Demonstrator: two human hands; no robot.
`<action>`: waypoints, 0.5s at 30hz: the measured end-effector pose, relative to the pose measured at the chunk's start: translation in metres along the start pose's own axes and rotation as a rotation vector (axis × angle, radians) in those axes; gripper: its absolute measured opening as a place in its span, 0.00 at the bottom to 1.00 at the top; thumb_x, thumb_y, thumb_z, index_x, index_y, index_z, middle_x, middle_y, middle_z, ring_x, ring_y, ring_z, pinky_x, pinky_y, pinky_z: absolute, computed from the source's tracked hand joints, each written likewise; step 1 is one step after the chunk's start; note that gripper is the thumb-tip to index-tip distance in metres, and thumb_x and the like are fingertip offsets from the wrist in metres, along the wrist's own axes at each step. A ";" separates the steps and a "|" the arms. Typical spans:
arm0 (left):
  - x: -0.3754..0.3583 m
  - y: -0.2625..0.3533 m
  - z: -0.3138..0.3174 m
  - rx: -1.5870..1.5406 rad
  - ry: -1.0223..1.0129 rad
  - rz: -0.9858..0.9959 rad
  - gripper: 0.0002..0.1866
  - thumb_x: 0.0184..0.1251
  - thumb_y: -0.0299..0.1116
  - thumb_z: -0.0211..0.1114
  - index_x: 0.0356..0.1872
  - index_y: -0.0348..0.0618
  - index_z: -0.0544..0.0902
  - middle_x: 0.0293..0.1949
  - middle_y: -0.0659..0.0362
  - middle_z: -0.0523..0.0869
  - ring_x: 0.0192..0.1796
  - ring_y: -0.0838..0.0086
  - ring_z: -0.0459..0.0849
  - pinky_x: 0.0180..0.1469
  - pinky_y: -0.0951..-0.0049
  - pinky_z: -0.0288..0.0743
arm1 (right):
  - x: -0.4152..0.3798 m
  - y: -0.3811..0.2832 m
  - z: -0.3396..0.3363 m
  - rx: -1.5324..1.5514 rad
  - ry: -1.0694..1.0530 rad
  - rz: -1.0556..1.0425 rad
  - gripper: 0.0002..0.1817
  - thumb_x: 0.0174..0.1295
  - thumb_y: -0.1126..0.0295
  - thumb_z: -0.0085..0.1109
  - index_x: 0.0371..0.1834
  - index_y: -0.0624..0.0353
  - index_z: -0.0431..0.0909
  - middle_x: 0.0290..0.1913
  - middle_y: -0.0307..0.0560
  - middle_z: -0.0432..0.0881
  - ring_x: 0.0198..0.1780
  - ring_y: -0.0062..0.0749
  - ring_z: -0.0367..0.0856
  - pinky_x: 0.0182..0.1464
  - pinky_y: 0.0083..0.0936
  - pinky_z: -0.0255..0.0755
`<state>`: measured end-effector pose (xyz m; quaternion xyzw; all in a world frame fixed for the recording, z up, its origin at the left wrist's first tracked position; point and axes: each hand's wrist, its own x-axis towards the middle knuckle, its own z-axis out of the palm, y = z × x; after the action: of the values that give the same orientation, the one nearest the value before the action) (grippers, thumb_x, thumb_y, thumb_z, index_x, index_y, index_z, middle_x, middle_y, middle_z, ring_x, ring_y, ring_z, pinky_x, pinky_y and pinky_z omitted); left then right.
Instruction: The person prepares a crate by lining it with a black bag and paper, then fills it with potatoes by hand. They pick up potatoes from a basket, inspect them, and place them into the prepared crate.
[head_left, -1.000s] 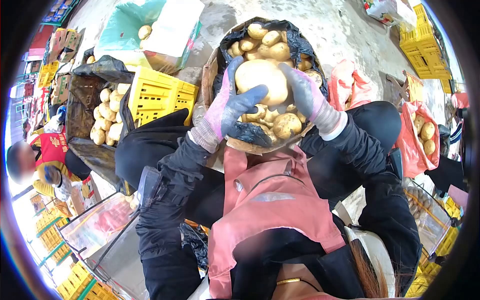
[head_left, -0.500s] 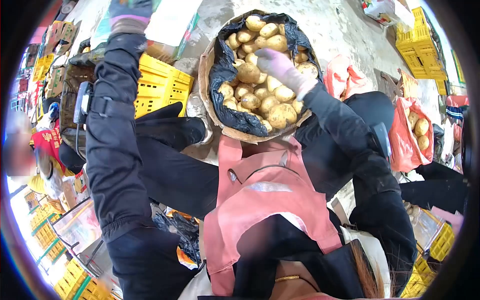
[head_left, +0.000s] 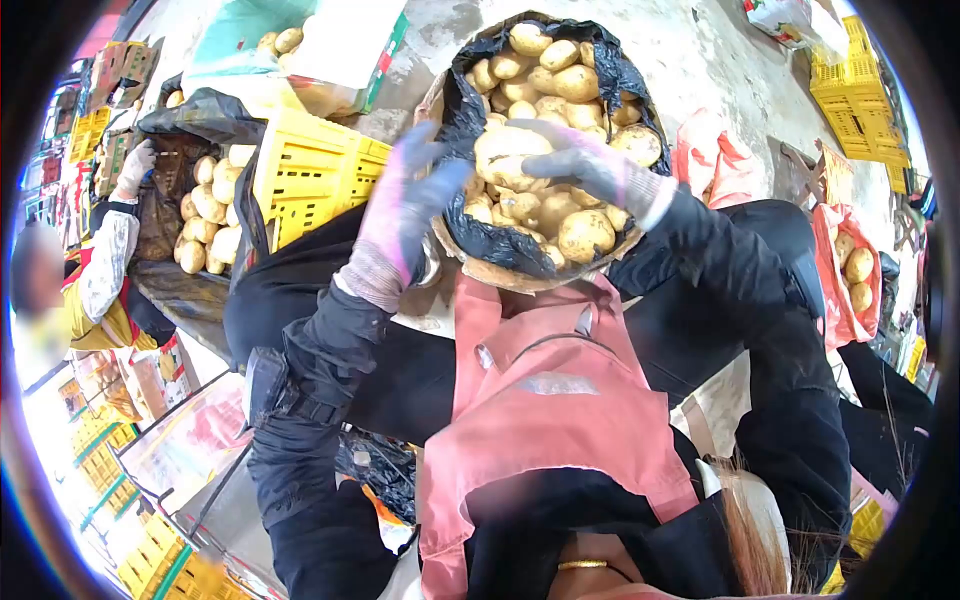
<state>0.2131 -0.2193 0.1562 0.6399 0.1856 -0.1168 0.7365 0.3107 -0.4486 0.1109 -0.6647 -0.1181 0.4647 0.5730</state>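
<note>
My right hand (head_left: 592,165), in a grey and pink glove, grips a large potato (head_left: 505,158) over the left half of a round container (head_left: 480,275) lined with black plastic (head_left: 465,225). Beneath it lie many loose potatoes (head_left: 586,234). My left hand (head_left: 405,195), gloved the same way, is at the container's left edge, slightly blurred. Its fingers are spread and nothing is in them. A gap shows between those fingers and the held potato.
To the left are a yellow crate (head_left: 315,180), a dark-lined container of potatoes (head_left: 208,205) and a white-green box (head_left: 340,50). A person's gloved hand (head_left: 135,170) is beyond. A red bag (head_left: 848,270) with potatoes stands right; yellow crates (head_left: 858,100) sit behind.
My left hand has come down from the box at upper left to the container's edge. My right hand, which was reaching among the potatoes, now has one lifted in it.
</note>
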 end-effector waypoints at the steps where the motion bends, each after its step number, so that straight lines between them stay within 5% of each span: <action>1: -0.005 0.000 0.015 0.021 -0.098 -0.034 0.42 0.63 0.30 0.71 0.75 0.42 0.58 0.69 0.50 0.68 0.66 0.67 0.72 0.66 0.68 0.69 | -0.011 -0.004 0.004 0.076 -0.041 -0.136 0.42 0.59 0.61 0.66 0.75 0.62 0.60 0.64 0.48 0.74 0.60 0.25 0.73 0.60 0.27 0.70; 3: -0.007 -0.005 0.031 0.128 -0.190 0.133 0.42 0.62 0.32 0.73 0.74 0.44 0.58 0.65 0.53 0.71 0.65 0.71 0.72 0.65 0.69 0.70 | -0.025 -0.017 0.009 0.144 -0.081 -0.294 0.41 0.60 0.62 0.65 0.76 0.62 0.59 0.65 0.46 0.73 0.59 0.24 0.72 0.60 0.27 0.70; 5: 0.001 -0.002 0.031 0.135 -0.164 0.100 0.42 0.63 0.34 0.73 0.75 0.46 0.59 0.62 0.55 0.75 0.58 0.72 0.78 0.58 0.71 0.75 | -0.038 -0.020 0.015 0.184 0.039 -0.249 0.29 0.72 0.61 0.53 0.73 0.61 0.63 0.62 0.46 0.75 0.60 0.30 0.76 0.60 0.27 0.73; 9: 0.005 0.002 0.037 0.062 -0.183 0.033 0.37 0.68 0.37 0.68 0.74 0.44 0.61 0.59 0.56 0.77 0.47 0.76 0.83 0.48 0.76 0.79 | -0.038 -0.001 0.004 0.273 0.059 -0.271 0.25 0.75 0.59 0.46 0.71 0.60 0.66 0.62 0.46 0.76 0.58 0.31 0.78 0.58 0.29 0.76; 11: 0.003 0.003 0.040 -0.079 -0.171 0.000 0.32 0.74 0.40 0.62 0.74 0.42 0.63 0.57 0.56 0.79 0.40 0.79 0.84 0.40 0.80 0.79 | -0.037 0.005 0.004 0.627 0.058 -0.209 0.23 0.77 0.59 0.43 0.69 0.61 0.69 0.61 0.46 0.77 0.58 0.32 0.80 0.56 0.30 0.78; 15: 0.000 0.004 0.038 -0.076 -0.204 0.064 0.28 0.78 0.43 0.56 0.72 0.41 0.66 0.57 0.57 0.79 0.45 0.78 0.84 0.44 0.78 0.80 | -0.044 0.006 0.009 0.782 0.052 -0.229 0.23 0.77 0.60 0.43 0.67 0.64 0.69 0.61 0.48 0.77 0.61 0.33 0.79 0.58 0.32 0.78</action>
<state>0.2200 -0.2562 0.1643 0.6020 0.0936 -0.1506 0.7785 0.2782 -0.4752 0.1280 -0.3909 0.0088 0.3909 0.8332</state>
